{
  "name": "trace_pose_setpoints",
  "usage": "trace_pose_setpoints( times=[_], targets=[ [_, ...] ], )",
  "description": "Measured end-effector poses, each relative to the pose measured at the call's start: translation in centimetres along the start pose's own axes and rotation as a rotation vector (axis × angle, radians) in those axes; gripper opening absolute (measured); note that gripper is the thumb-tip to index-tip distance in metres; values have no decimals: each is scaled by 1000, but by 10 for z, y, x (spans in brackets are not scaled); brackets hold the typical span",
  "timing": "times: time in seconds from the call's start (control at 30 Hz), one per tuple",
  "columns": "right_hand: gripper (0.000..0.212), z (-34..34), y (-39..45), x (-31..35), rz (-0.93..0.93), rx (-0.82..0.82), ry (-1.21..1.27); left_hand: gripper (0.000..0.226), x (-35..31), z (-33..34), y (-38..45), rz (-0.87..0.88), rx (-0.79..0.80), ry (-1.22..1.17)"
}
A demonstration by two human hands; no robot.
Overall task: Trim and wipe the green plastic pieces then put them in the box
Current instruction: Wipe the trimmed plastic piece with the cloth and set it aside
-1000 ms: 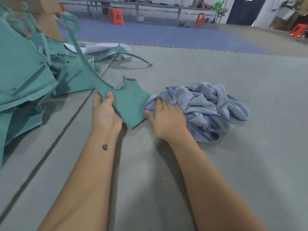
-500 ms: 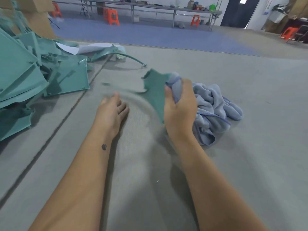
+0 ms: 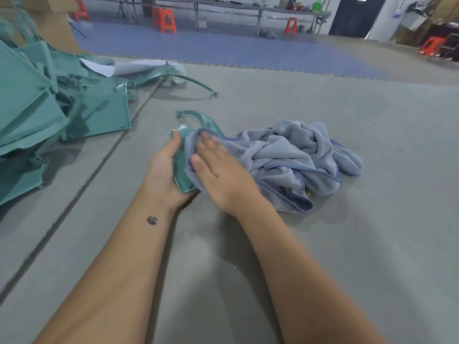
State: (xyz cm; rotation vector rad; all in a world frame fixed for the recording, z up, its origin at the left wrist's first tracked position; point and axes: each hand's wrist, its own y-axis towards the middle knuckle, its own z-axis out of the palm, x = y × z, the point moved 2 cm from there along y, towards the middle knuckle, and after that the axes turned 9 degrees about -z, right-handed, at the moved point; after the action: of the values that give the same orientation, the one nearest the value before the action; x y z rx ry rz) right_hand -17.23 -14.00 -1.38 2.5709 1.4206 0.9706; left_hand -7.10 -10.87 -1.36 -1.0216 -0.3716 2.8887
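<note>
A green plastic piece (image 3: 180,170) with a thin curved arm stands on edge in my left hand (image 3: 162,170), which holds it from the left, thumb near its top. My right hand (image 3: 216,167) lies flat with straight fingers on a corner of the blue-grey cloth (image 3: 293,157), pressing it against the piece's face. The rest of the cloth lies bunched on the grey mat to the right. A heap of green plastic pieces (image 3: 37,108) is piled at the left.
A cardboard box (image 3: 53,23) stands behind the heap at the top left. A curved green strip (image 3: 193,81) and white paper (image 3: 129,67) lie at the mat's far side. Orange stools (image 3: 165,18) and a long bench stand across the blue floor.
The piece went from lying flat under my left hand, through my right hand with the cloth, into my left hand on edge. My right hand has opened flat on the cloth.
</note>
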Motion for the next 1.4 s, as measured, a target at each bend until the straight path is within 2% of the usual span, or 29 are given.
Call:
trace_pose_setpoints(
  times=[0.13, 0.2, 0.3, 0.33, 0.43, 0.53, 0.57, 0.63, 0.7, 0.9, 0.97, 1.03, 1.17, 1.23, 1.3, 1.4],
  targets=[
    [63, -3, 5, -12, 143, -19, -140, 58, 0, 3, -6, -13, 61, 40],
    [59, -4, 2, -10, 98, -50, -135, 61, -1, 3, -7, 2, 63, 51],
    [44, -7, -9, -5, -122, -132, 125, 62, -3, 0, -5, 50, 10, 14],
    [37, -8, -13, -3, -142, -164, 173, 60, -4, -2, -4, 58, -16, 5],
    [22, -11, -15, -2, -57, -198, 218, 48, -5, -7, -2, 59, -146, 21],
    [29, -17, -13, -2, 13, -253, 212, 33, -8, -13, -2, 92, -240, 112],
    [26, -20, -12, -5, 38, -276, 113, 29, -10, -15, -3, 107, -249, 157],
    [30, -24, -12, -15, 106, -261, -172, 26, -15, -17, -5, 127, -230, 254],
    [36, -27, -12, -22, 155, -205, -292, 24, -16, -17, -8, 124, -179, 332],
    [45, -27, -11, -27, 158, -202, -244, 24, -17, -19, -13, 92, -29, 426],
    [46, -29, -12, -29, 192, -225, -162, 27, -20, -21, -14, 109, -10, 422],
    [47, -30, -12, -28, 209, -227, -191, 27, -20, -20, -13, 131, -24, 428],
    [27, -30, -15, -14, 19, -349, -179, 22, -23, -19, -10, 237, -184, 353],
    [23, -28, -16, -11, -28, -325, -251, 25, -30, -20, -10, 313, -273, 265],
    [26, -20, -13, -13, -17, -228, -421, 27, -33, -19, -11, 394, -351, 231],
    [39, -14, -13, -17, 108, -164, -521, 22, -32, -12, -12, 539, -545, 448]
  ],
)
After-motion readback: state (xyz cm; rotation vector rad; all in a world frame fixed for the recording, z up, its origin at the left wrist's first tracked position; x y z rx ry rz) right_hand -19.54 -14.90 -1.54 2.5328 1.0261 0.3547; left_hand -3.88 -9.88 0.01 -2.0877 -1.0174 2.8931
